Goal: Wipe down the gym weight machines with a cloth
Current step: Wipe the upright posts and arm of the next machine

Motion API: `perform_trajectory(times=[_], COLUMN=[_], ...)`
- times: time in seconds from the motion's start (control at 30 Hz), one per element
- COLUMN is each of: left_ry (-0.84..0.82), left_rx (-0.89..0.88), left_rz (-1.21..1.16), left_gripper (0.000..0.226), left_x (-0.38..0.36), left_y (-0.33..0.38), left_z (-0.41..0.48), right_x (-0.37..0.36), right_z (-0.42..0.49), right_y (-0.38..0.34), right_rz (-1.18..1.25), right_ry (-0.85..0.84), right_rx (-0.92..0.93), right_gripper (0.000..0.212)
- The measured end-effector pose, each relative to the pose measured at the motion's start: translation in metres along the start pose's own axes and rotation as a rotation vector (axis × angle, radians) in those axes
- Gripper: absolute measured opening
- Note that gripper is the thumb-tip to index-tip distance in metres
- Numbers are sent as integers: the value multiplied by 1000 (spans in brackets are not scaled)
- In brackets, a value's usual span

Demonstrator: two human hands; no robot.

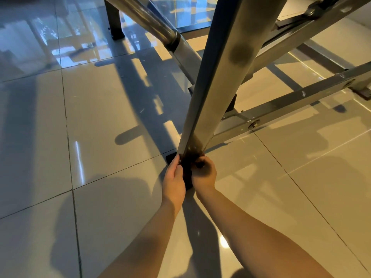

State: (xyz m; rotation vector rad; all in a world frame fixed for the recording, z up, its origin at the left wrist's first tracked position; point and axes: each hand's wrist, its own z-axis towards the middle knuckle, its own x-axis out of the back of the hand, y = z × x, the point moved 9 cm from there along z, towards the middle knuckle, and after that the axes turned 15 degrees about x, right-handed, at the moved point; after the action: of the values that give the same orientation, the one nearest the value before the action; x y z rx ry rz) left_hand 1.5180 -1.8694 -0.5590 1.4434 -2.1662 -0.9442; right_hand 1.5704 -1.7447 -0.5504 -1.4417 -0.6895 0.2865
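A grey square steel post (212, 77) of the weight machine slants down to a black foot plate (170, 157) on the tiled floor. A dark cloth (187, 167) is wrapped around the very bottom of the post. My left hand (173, 180) grips the cloth on the post's left side. My right hand (204, 174) grips it on the right side, fingers curled around it. Most of the cloth is hidden between my hands.
A grey base rail (291, 101) with a bolt (254, 124) runs back right from the post. A chrome tube (144, 19) and a black leg (113, 23) stand behind. Glossy beige floor tiles (100, 117) lie to the left.
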Motion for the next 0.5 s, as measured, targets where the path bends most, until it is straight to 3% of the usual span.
perform_trajectory(times=[0.1,0.2,0.27,0.37,0.5], left_ry=[-8,4,11,4,-10], left_rx=[25,9,-29,-56,-115], left_rz=[-43,-35,-11,15,70], left_gripper=[39,28,22,34,34], left_x=[2,3,0,-6,-12], left_y=[3,18,28,36,65], left_z=[-7,-18,-26,-39,-70], right_x=[26,37,33,24,41], right_z=[2,7,8,1,-2], right_y=[-34,-67,-61,-40,-97], right_rz=[103,130,114,179,189], right_ry=[199,234,251,240,257], right_rx=[129,250,198,-53,36], right_gripper=[21,16,14,12,15])
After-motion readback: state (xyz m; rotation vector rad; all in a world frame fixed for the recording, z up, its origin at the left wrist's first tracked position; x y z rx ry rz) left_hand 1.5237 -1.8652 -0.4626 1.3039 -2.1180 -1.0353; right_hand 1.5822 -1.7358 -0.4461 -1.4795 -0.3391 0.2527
